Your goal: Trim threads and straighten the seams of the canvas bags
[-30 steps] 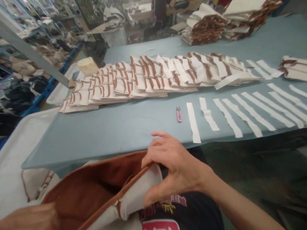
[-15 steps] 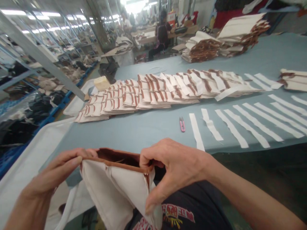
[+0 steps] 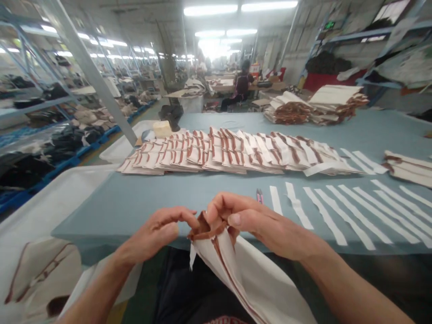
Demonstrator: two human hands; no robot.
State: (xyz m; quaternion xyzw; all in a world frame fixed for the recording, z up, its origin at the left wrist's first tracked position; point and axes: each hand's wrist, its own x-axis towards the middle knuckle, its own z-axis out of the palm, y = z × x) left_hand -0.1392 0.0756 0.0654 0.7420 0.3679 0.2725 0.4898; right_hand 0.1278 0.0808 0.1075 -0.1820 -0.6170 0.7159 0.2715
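A cream fabric bag (image 3: 266,274) with brown seams and a brown inner edge hangs from my hands at the near side of the table. My left hand (image 3: 162,231) pinches the left corner of its brown mouth. Curled over the mouth's other side, my right hand (image 3: 253,220) grips the brown edge between thumb and fingers, and some fingertips are hidden inside the opening. A small white strip dangles below the left corner. Just beyond my right hand lie pink thread snips (image 3: 259,196), partly covered by the hand.
A long overlapping row of cream and brown pieces (image 3: 219,153) crosses the blue-covered table (image 3: 135,198). White strips (image 3: 326,216) lie spread on the right. Fabric stacks (image 3: 290,108) stand at the back. A white bin (image 3: 30,211) holding a sewn piece is at the left.
The bag has turned, so a seamed side now faces me and its body trails to the right. My left hand has moved right, closer to my right hand. The view has tilted up.
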